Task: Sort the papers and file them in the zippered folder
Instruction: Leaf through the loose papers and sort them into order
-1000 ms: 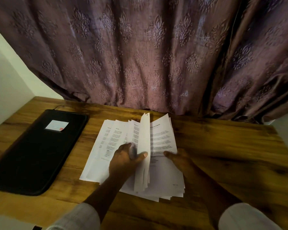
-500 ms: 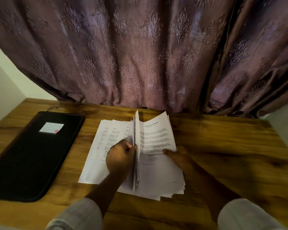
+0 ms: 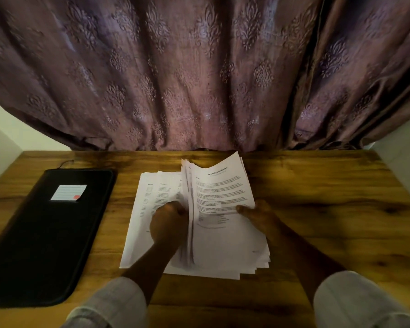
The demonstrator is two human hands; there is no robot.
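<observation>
Basically, papers [image 3: 223, 245] lie spread mid-table, right under both hands, well apart from the black zippered folder [image 3: 45, 245], which lies flat and closed at the left of the wooden table [image 3: 329, 209]. L hand [image 3: 168, 223] sits on the pile's middle, fingers curled round a batch of sheets [image 3: 187, 178] stood up on edge, w/ a fanned lot of pages to its left and a stepped stack to its right. R hand [image 3: 260, 215] is at the stack's right edge, thumb lying on the top page; the fingers aren't clear past the paper edge, so can't tell if it pinches or only presses.

Writing: top page on the right has a heading that seems to start "Sample Financial", rest too blurred; body text in paras, not readable. Folder carries a small pale label [image 3: 68, 192] w/ ruled lines and a red patch at its corner; no words legible.

Vs 0.5 s ago: the upright batch is thicker and more fanned, and the top right page's far end now bows up off the stack. L hand is more tightly balled on the sheets. R hand is at approx the same spot. Folder and label unchanged. Patterned purple curtain [image 3: 199, 79] hangs behind the table.
</observation>
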